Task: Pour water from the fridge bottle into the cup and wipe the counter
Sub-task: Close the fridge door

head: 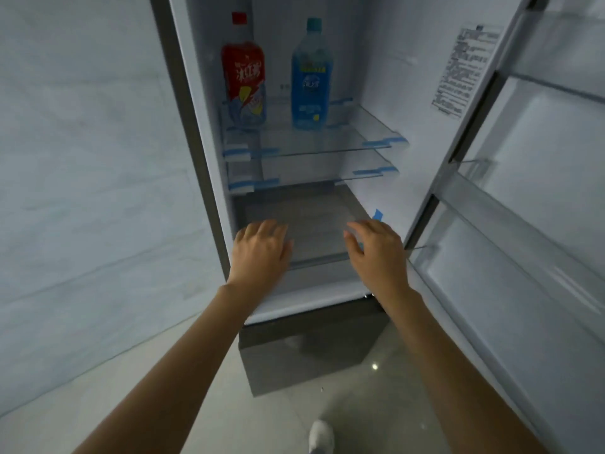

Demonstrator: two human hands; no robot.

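Observation:
The fridge stands open in front of me. On its upper glass shelf (360,139) stand two bottles: a red-labelled one with a red cap (243,80) at the left and a blue one with a teal cap (311,80) to its right. My left hand (262,253) and my right hand (379,253) both reach toward the lower compartment, well below the bottles, fingers spread, holding nothing. No cup or counter is in view.
The fridge door (523,224) swings open at the right, its door bins bare. A second glass shelf (370,172) lies under the first. A pale wall (91,158) stands at the left. A white shoe (320,435) rests on the glossy floor.

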